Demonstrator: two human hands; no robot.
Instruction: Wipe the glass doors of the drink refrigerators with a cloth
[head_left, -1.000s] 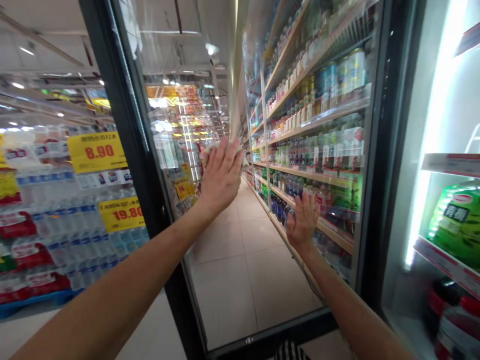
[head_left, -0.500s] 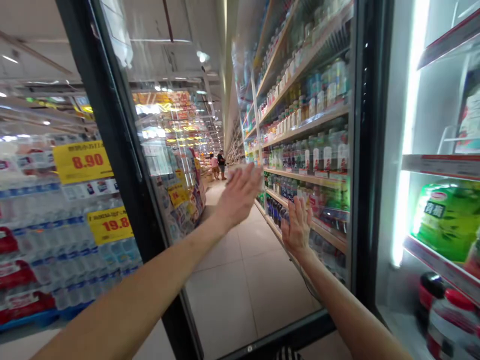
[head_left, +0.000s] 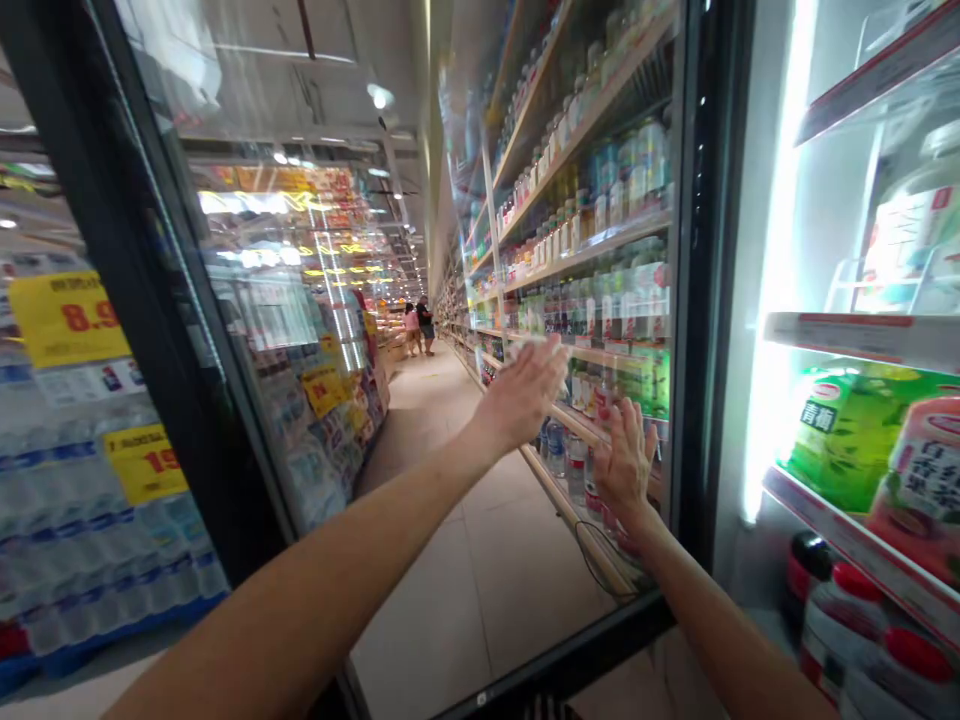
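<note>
1. The left hand (head_left: 521, 400) has shifted rightward across the view along the glass pane (head_left: 420, 560), so it and the pale cloth (head_left: 517, 348) are now near the right hand (head_left: 624, 462); the gap between the 2 hands has narrowed.
2. The left fingers are nearly straight and close together, laid over the cloth, which shows at their far edge. Whether they also pinch it cannot be seen.
3. The right fingers are extended and slightly apart, the palm turned to the pane. No object shows in that hand; exact contact with the glass is hard to judge.
4. The view has swung right, cutting off more of the 2 yellow price signs beyond the black door frame (head_left: 161, 290). The upper sign (head_left: 67, 318) reads "8.9" before the frame hides the rest; the lower sign (head_left: 146, 463) shows "19".
5. On the lit shelf (head_left: 855, 525), the green pack (head_left: 847, 440) carries "青" plus a less certain character. The pink pack (head_left: 926, 480) has white characters; its small logo is unreadable.
</note>
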